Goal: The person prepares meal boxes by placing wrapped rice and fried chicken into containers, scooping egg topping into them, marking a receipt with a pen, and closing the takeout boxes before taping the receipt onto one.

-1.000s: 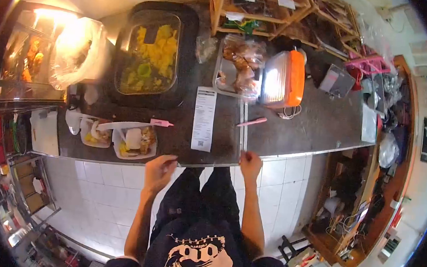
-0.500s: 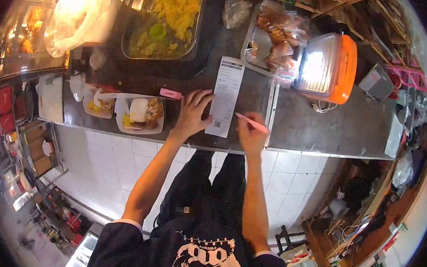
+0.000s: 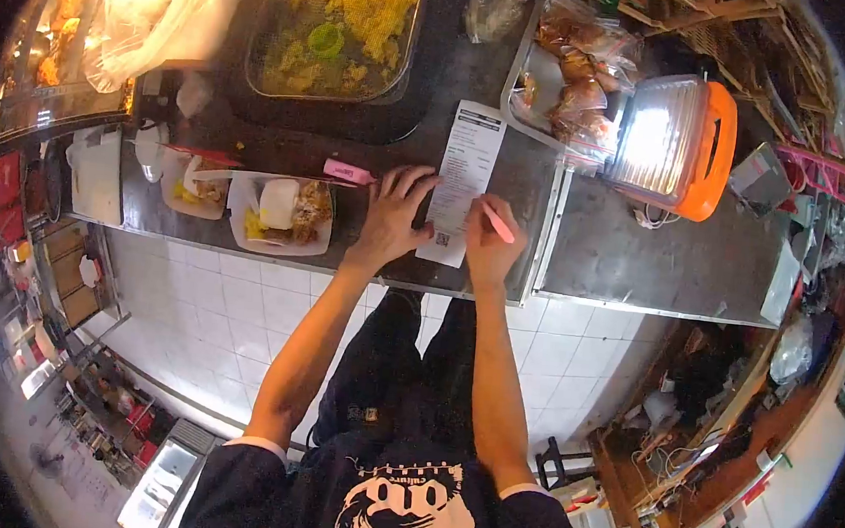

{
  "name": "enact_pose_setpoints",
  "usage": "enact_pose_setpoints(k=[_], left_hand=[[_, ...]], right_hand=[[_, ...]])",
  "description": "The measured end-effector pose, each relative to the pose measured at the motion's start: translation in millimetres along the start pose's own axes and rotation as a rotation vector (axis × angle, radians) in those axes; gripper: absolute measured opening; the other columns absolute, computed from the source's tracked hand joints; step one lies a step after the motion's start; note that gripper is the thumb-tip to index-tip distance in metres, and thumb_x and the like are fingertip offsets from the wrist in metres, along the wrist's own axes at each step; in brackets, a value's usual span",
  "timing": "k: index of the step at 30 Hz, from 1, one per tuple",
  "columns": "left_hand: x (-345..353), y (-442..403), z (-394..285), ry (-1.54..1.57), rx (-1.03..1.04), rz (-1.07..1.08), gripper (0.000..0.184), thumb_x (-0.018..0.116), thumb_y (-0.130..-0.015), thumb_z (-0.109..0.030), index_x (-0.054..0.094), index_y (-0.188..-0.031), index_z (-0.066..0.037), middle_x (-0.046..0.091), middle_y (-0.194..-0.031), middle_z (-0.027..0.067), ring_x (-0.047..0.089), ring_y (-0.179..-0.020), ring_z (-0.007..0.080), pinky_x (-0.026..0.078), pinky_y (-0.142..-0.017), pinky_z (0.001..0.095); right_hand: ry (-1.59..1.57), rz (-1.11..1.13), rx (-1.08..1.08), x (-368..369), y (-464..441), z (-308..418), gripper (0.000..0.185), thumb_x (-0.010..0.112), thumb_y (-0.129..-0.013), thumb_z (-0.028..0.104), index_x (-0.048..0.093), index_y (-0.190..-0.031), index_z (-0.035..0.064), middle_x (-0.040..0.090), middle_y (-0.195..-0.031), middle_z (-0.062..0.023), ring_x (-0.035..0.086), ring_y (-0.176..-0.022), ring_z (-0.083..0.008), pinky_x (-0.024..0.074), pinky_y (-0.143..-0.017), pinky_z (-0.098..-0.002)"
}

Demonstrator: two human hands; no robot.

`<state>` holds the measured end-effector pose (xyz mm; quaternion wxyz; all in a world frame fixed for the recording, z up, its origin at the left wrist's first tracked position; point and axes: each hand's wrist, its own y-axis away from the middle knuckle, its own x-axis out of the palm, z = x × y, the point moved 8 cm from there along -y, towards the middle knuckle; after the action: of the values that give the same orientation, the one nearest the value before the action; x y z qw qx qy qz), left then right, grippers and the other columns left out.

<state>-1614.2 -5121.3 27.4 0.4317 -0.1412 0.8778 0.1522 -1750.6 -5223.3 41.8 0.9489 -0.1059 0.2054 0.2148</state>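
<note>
A long printed paper receipt (image 3: 464,173) lies on the dark counter in front of me. My left hand (image 3: 393,220) rests at its left edge with fingers spread, fingertips and thumb at the paper's side. In my right hand (image 3: 492,247) a pink pen (image 3: 498,222) is gripped, at the receipt's right edge; its tip is too small to make out. Left of my left hand lies a small pink piece with lettering (image 3: 348,172), perhaps a cap. Farther left stands an open food box (image 3: 243,235) with white rice, something yellow and brown pieces, beside a second, smaller box (image 3: 210,210).
A glass tray (image 3: 415,40) of yellow food stands at the back. Right of it are a tray (image 3: 518,120) of bagged brown food and a clear container with an orange side (image 3: 714,153). A metal strip (image 3: 547,234) crosses the counter. The counter's front edge is close to my wrists.
My right hand has moved from beside the receipt onto its right edge, and the pen is now held more steeply. My left hand stays by the paper. The view has shifted slightly.
</note>
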Motion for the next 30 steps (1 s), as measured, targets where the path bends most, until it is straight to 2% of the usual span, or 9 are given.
enact_pose_setpoints(k=[5, 7, 8, 12, 15, 17, 19, 25, 30], left_hand=[[0, -1, 0, 0.018, 0.011, -0.02, 0.085, 0.084, -0.062, -0.017, 0.048, -0.139, -0.018, 0.042, -0.144, 0.0019, 0.038, -0.133, 0.0321, 0.031, -0.108, 0.0611], [2, 0, 2, -0.003, -0.016, 0.004, 0.084, 0.084, -0.063, -0.017, 0.049, -0.139, -0.017, 0.043, -0.144, 0.0022, 0.039, -0.133, 0.0322, 0.032, -0.106, 0.0602], [1, 0, 3, -0.006, -0.014, 0.007, 0.084, 0.084, -0.063, -0.017, 0.049, -0.139, -0.017, 0.043, -0.144, 0.0022, 0.039, -0.133, 0.0322, 0.032, -0.106, 0.0602], [0, 0, 2, 0.025, 0.008, -0.016, 0.085, 0.083, -0.061, -0.017, 0.049, -0.139, -0.017, 0.043, -0.144, 0.0036, 0.038, -0.133, 0.0328, 0.032, -0.108, 0.0571], [-2, 2, 2, 0.028, 0.009, -0.019, 0.086, 0.084, -0.061, -0.018, 0.049, -0.139, -0.017, 0.044, -0.143, 0.0039, 0.038, -0.133, 0.0327, 0.031, -0.108, 0.0567], [-3, 1, -1, 0.024, 0.028, -0.036, 0.086, 0.084, -0.061, -0.018, 0.049, -0.139, -0.016, 0.044, -0.143, 0.0031, 0.039, -0.132, 0.0323, 0.032, -0.106, 0.0585], [-3, 1, -1, -0.003, 0.003, -0.032, 0.085, 0.085, -0.061, -0.017, 0.049, -0.139, -0.016, 0.044, -0.143, 0.0027, 0.039, -0.132, 0.0321, 0.032, -0.107, 0.0587], [-2, 1, 0, 0.008, -0.021, -0.01, 0.085, 0.085, -0.061, -0.016, 0.05, -0.138, -0.016, 0.044, -0.143, 0.0012, 0.039, -0.133, 0.0311, 0.031, -0.108, 0.0598], [0, 2, -1, 0.003, -0.011, -0.027, 0.083, 0.085, -0.061, -0.015, 0.051, -0.137, -0.016, 0.044, -0.143, 0.0008, 0.04, -0.133, 0.0313, 0.033, -0.106, 0.0586]], right_hand=[[-0.114, 0.119, -0.037, 19, -8, -9, 0.005, 0.071, -0.085, 0.002, 0.07, -0.089, -0.0006, 0.071, -0.086, -0.0114, 0.07, -0.072, -0.0222, 0.0537, -0.066, -0.0302], [-0.069, -0.003, 0.205, 10, -16, -17, 0.007, 0.071, -0.084, 0.001, 0.071, -0.091, 0.0, 0.071, -0.088, -0.012, 0.07, -0.075, -0.0224, 0.0538, -0.067, -0.0301], [-0.106, 0.04, 0.042, 20, -17, -14, 0.009, 0.07, -0.085, 0.001, 0.071, -0.093, 0.0001, 0.071, -0.089, -0.0127, 0.07, -0.077, -0.0204, 0.0537, -0.069, -0.0301], [-0.087, 0.008, -0.094, 14, -36, -11, 0.008, 0.069, -0.085, 0.0, 0.071, -0.093, -0.0004, 0.072, -0.09, -0.0134, 0.071, -0.077, -0.0218, 0.054, -0.07, -0.0304], [-0.074, -0.028, 0.09, 8, -48, -10, 0.008, 0.07, -0.085, 0.001, 0.071, -0.093, -0.0005, 0.072, -0.091, -0.0128, 0.071, -0.077, -0.0212, 0.0542, -0.069, -0.0308], [-0.021, 0.025, -0.096, 14, -39, -7, 0.008, 0.072, -0.085, 0.004, 0.071, -0.091, -0.0001, 0.072, -0.086, -0.0115, 0.07, -0.072, -0.0205, 0.0538, -0.065, -0.0307], [-0.124, 0.109, 0.141, 16, -15, -18, 0.008, 0.073, -0.084, 0.006, 0.072, -0.09, 0.0009, 0.071, -0.082, -0.0101, 0.069, -0.068, -0.0192, 0.0531, -0.062, -0.0301], [-0.101, 0.158, 0.069, 14, 21, 1, 0.012, 0.074, -0.085, 0.006, 0.071, -0.092, -0.0023, 0.071, -0.081, -0.0107, 0.067, -0.065, -0.0161, 0.0523, -0.061, -0.0271], [-0.095, 0.206, 0.199, 20, 21, -1, 0.009, 0.071, -0.085, 0.004, 0.071, -0.092, -0.0015, 0.073, -0.088, -0.0118, 0.069, -0.069, -0.0187, 0.0538, -0.066, -0.0296]])
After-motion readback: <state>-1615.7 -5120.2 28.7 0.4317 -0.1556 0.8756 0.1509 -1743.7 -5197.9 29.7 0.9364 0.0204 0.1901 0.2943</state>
